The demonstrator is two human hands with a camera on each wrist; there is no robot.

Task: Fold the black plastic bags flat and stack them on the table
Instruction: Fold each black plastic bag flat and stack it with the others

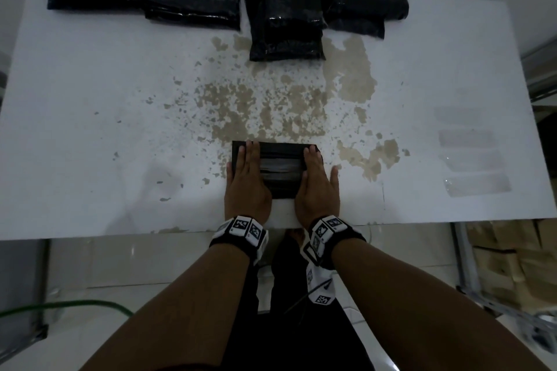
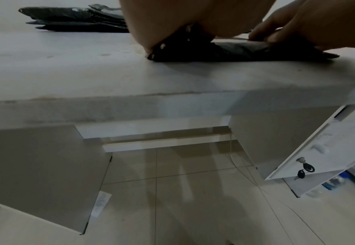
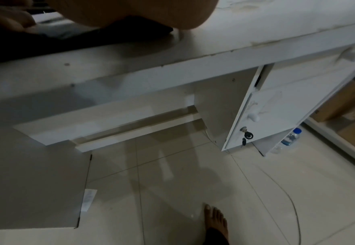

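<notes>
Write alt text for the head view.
Both hands, left and right, press flat on a folded black plastic bag near the front edge of a worn white table. Stacks of folded black bags lie along the far edge.

Two hands (image 1: 283, 181); one folded bag (image 1: 280, 170); one table (image 1: 90, 129)
</notes>
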